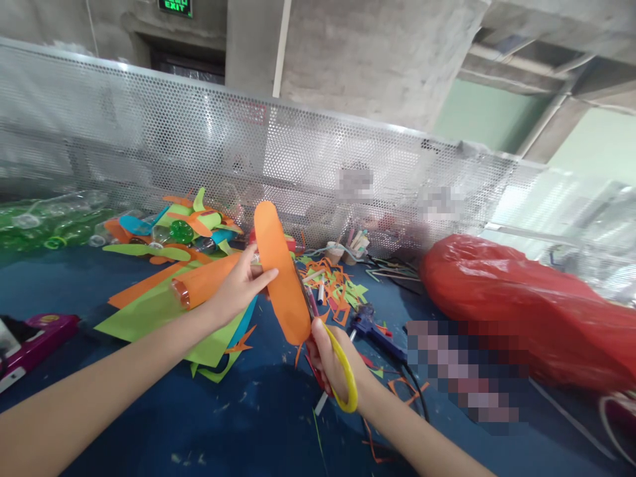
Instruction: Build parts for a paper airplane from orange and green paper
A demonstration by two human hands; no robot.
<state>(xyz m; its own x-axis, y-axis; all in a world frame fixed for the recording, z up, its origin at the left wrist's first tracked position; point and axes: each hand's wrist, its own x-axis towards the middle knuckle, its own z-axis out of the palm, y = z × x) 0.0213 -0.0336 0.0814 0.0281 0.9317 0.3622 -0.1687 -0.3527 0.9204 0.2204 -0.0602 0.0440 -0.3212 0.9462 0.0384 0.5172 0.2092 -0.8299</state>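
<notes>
Above table (248, 430); left fingers (262, 283) pinch orange paper (285, 281); right fingers (322, 336) grip scissors (352, 391); sign (175, 7): EXIT

2 hands (241, 285), 1 pr scissors (350, 377), 1 held orng ppr (282, 275)

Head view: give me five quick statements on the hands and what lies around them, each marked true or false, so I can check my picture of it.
1. The left hand holds an orange paper piece. True.
2. The right hand holds a plastic bottle. False: it holds yellow-handled scissors.
3. A blue glue gun lies near the right hand. True.
4. The big red plastic bag is at the left of the view. False: it lies at the right.
5. The paper scraps beyond the right hand are all blue. False: orange and green ones show there.
</notes>
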